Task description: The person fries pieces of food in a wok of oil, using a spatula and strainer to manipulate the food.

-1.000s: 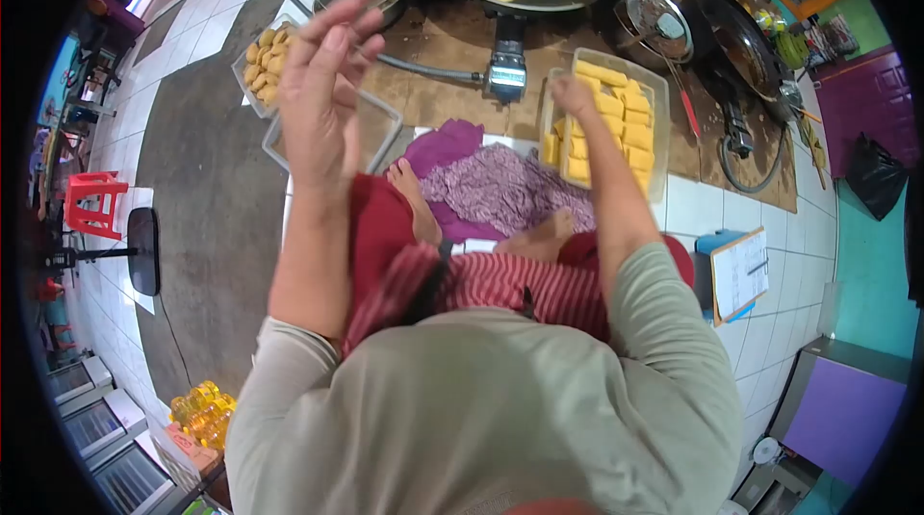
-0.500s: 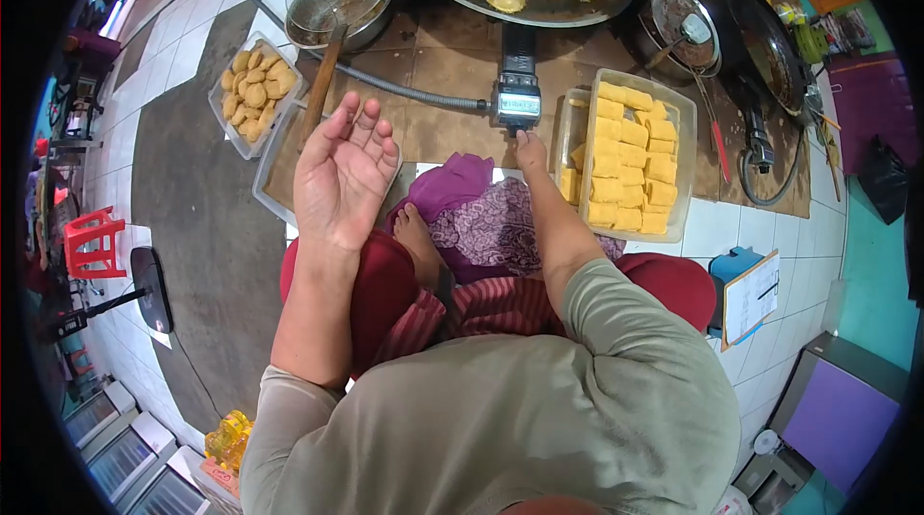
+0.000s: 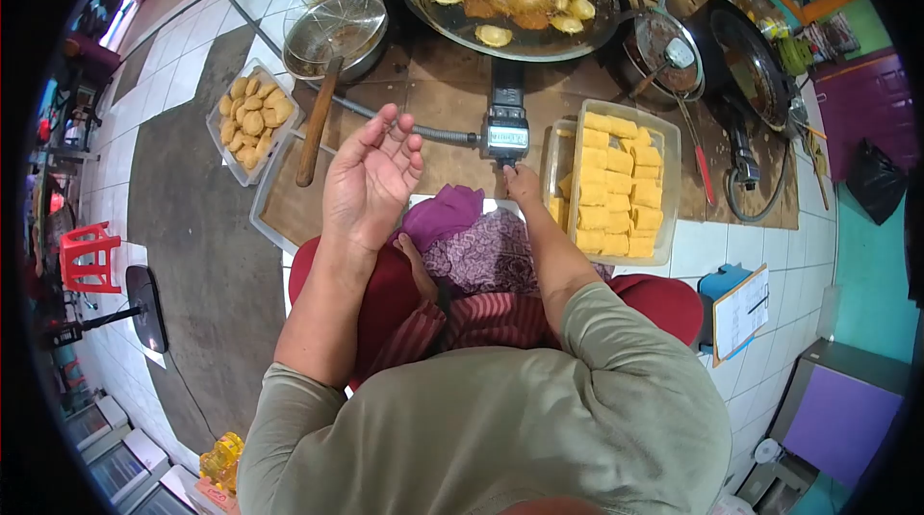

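Observation:
My left hand is raised with its palm up, holding nothing, fingers loosely bent and apart. Low on the gas stove's front, my right hand has its fingers closed on the stove knob, mostly covered by the fingertips. Just above it sits the silver control box. On this burner stands a large black wok, where several pale, half-round pastries float in bubbling oil. The wooden handle of a wire strainer lies near my left hand.
Right of my right hand, a plastic container holds stacked yellow rolls. At left, a smaller tub contains browned pastries. A second wok and a pot with a ladle stand at right. A hose crosses the cardboard.
The camera view has shifted, so the stove and wok sit lower in the picture. My left hand has moved a little right, its fingers slightly more curled. The right hand stays at the knob.

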Demonstrator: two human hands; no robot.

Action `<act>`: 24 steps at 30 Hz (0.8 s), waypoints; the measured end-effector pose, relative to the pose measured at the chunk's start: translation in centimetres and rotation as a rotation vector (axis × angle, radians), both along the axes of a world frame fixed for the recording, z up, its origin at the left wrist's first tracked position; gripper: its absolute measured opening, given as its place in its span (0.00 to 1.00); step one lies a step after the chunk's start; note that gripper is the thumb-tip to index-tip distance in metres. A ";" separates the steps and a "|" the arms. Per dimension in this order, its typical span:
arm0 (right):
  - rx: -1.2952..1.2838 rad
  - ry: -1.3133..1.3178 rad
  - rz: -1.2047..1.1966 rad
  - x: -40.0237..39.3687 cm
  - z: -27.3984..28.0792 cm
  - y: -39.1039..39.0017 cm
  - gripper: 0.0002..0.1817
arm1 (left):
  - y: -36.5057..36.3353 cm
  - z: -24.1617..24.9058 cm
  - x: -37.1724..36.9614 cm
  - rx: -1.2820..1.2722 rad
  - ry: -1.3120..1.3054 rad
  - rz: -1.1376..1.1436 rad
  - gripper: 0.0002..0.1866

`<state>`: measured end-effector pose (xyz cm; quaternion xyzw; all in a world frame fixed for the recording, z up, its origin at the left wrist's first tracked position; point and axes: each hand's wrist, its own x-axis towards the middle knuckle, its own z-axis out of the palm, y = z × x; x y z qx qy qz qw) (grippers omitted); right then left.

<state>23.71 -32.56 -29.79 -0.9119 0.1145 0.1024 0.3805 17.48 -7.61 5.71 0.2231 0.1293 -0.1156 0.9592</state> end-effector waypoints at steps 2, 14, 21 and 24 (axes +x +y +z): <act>-0.142 0.001 0.031 0.3 0.2 -0.2 0.20 | 0.0 0.0 -0.2 0.017 0.007 0.013 0.12; -0.656 -0.284 -0.322 10.6 18.2 -15.4 0.24 | 1.7 -0.6 -0.4 -0.045 0.006 0.067 0.10; -0.495 0.055 -0.179 15.7 15.3 -21.9 0.30 | 0.7 -0.8 0.6 0.004 0.054 0.081 0.10; -0.438 -0.016 -0.262 15.9 15.6 -21.8 0.31 | 0.1 -0.8 1.2 0.031 0.073 0.088 0.10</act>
